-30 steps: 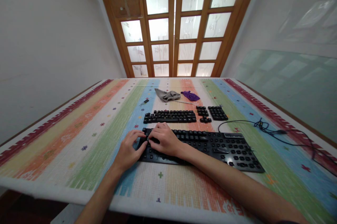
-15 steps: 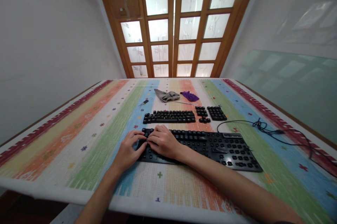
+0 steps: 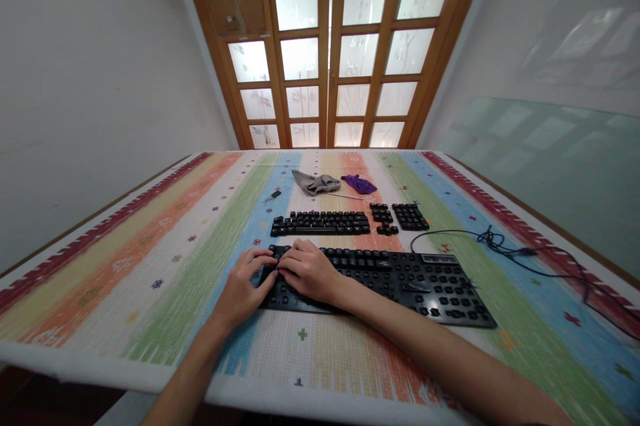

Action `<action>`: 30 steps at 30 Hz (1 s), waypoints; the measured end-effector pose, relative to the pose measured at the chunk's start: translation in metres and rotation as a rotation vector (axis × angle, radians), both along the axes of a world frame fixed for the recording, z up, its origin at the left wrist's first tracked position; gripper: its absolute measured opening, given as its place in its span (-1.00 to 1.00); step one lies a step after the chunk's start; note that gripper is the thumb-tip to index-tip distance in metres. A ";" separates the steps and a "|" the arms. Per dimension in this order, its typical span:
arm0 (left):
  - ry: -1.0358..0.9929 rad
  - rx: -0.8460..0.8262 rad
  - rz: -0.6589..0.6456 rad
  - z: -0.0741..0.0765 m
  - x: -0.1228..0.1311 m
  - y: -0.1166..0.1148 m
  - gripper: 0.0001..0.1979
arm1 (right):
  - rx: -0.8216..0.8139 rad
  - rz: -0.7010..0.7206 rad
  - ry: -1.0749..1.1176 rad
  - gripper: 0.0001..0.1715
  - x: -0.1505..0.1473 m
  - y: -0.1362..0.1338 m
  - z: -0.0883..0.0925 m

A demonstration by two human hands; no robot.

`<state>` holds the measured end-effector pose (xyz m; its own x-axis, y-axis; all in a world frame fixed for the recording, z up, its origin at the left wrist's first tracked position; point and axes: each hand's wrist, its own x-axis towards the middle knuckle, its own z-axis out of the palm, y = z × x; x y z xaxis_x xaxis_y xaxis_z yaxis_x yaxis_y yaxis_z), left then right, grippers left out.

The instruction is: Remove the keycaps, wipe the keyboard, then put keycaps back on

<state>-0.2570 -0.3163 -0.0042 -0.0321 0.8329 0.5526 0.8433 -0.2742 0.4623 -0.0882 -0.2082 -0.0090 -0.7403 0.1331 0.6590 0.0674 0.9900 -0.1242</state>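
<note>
A black keyboard lies across the table in front of me, with many bare key sockets on its face and a row of keycaps along its far edge. My left hand grips its left end, the fingers curled over the far corner and the thumb lying on top. Over the upper left keys, my right hand has its fingers bent together close to the left thumb. Whatever sits between those fingertips is hidden. Just beyond the keyboard, loose black keycaps are laid out in keyboard order.
Smaller keycap groups, a navigation block and a number pad block, lie to the right. Behind are a grey cloth, a purple cloth and a small black tool with wire prongs. The keyboard cable trails right.
Both hands keep nearly the same pose on the keyboard. The whole view has shifted very slightly; no object has visibly moved on the table.
</note>
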 end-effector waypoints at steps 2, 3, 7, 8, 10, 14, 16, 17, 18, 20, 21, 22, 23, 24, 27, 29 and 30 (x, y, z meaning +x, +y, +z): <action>0.006 -0.001 -0.002 0.000 0.000 0.000 -0.87 | 0.021 -0.007 -0.014 -0.85 0.000 0.000 0.001; 0.009 0.001 -0.002 -0.001 -0.001 0.000 -0.86 | 0.029 -0.009 -0.023 -0.85 0.000 0.000 0.002; 0.022 0.011 0.000 -0.001 -0.001 -0.001 -0.86 | 0.031 0.008 -0.058 -0.84 0.001 0.002 0.006; 0.025 0.014 -0.002 -0.001 -0.001 -0.001 -0.86 | 0.025 0.010 -0.062 -0.84 0.001 0.002 0.006; 0.029 0.022 -0.005 0.000 0.000 0.000 -0.87 | 0.017 0.004 -0.072 -0.83 0.001 0.002 0.008; 0.032 0.035 -0.009 0.000 0.000 0.000 -0.87 | 0.029 -0.028 -0.087 -0.83 0.000 0.001 0.009; 0.031 0.034 -0.007 0.000 0.000 0.000 -0.86 | 0.041 -0.029 -0.092 -0.83 0.000 0.000 0.009; 0.032 0.032 -0.004 0.000 0.000 0.000 -0.86 | 0.045 -0.029 -0.094 -0.84 0.000 -0.001 0.010; 0.032 0.032 -0.001 -0.001 0.000 0.000 -0.86 | 0.050 -0.030 -0.097 -0.85 0.000 -0.002 0.010; 0.031 0.033 0.003 -0.002 -0.001 0.001 -0.85 | 0.057 -0.038 -0.102 -0.88 0.000 -0.003 0.011; 0.029 0.034 0.004 -0.002 -0.001 0.001 -0.85 | 0.062 -0.041 -0.108 -0.89 0.000 -0.003 0.012; 0.028 0.031 0.003 -0.002 -0.001 0.001 -0.85 | 0.069 -0.041 -0.114 -0.89 0.000 -0.004 0.012; 0.028 0.029 0.000 -0.002 -0.002 0.001 -0.85 | 0.077 -0.035 -0.121 -0.90 0.000 -0.004 0.012; 0.029 0.024 -0.004 -0.002 -0.002 0.001 -0.86 | 0.087 -0.028 -0.128 -0.90 0.000 -0.004 0.012; 0.037 0.021 -0.019 -0.002 -0.002 0.000 -0.87 | 0.110 -0.018 -0.141 -0.87 -0.001 -0.005 0.012; 0.039 0.026 -0.025 -0.001 -0.002 0.000 -0.87 | 0.110 -0.034 -0.150 -0.86 -0.001 -0.005 0.011; 0.039 0.027 -0.027 -0.001 -0.001 0.000 -0.87 | 0.107 -0.043 -0.154 -0.86 -0.002 -0.005 0.011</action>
